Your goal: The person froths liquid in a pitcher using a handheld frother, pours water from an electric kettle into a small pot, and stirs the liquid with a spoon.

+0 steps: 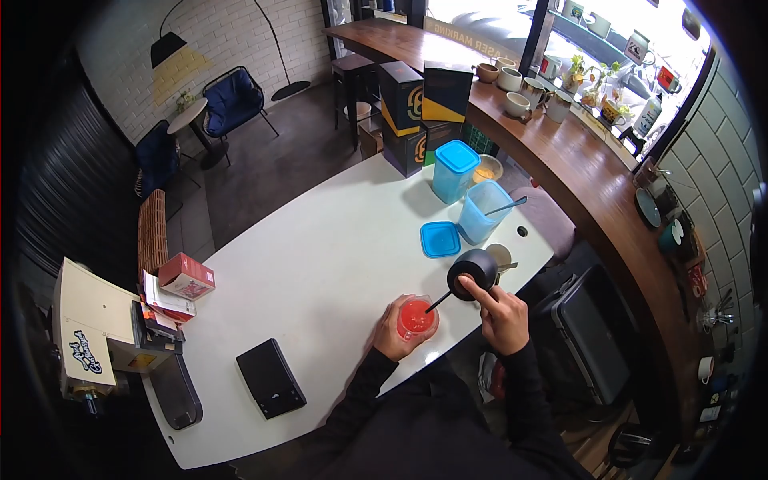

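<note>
A hand could slide across the white table [312, 264] from the left hand [394, 331] to the pink box [186, 276]. The flat black thing [271, 379] blocks a low path nearer the front edge. On the right it is tight: the black kettle [474, 270] pokes its spout over the glass [417, 318], and the blue lid [440, 239] and open tub [482, 216] crowd behind.

table [320, 280]: white | over table: kettle [480, 262], black | at table's near edge: glass [433, 321], clear, drink [415, 314] red | on table: lidded tub [452, 180], blue; loose lid [440, 239], blue; flat device [271, 378], black | table's far end: upper boxes [446, 84], black with yellow bands
</note>
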Demonstrator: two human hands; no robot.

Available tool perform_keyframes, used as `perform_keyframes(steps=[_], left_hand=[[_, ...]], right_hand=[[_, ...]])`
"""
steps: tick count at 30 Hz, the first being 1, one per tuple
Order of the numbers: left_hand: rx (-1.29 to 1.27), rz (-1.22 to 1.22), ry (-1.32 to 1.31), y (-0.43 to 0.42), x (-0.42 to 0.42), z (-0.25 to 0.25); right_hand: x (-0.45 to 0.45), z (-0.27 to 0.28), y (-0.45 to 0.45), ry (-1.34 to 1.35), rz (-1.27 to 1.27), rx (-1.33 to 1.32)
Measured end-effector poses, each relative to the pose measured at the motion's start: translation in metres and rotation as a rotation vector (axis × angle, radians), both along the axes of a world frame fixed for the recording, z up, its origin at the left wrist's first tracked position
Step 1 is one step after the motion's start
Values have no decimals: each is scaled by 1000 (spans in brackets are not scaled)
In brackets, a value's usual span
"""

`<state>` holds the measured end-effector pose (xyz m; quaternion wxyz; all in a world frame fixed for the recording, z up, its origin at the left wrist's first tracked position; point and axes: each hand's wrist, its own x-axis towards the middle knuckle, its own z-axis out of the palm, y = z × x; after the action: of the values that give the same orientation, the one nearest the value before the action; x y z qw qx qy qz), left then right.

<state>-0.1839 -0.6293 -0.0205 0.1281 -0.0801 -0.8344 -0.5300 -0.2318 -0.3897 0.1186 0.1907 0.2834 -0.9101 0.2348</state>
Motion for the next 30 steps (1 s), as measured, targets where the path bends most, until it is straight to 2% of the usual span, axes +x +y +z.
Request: perform_keyframes(steps=[7,10,30], left_hand=[[-12,14,7,1,-1,-8],[88,2,-4,1,-2,-16],[89,6,-21,2,-1,-10]], right_hand=[[0,3,-2,32,1,41],[0,9,-2,63,-26,61],[3,5,-4,83,-12,96]])
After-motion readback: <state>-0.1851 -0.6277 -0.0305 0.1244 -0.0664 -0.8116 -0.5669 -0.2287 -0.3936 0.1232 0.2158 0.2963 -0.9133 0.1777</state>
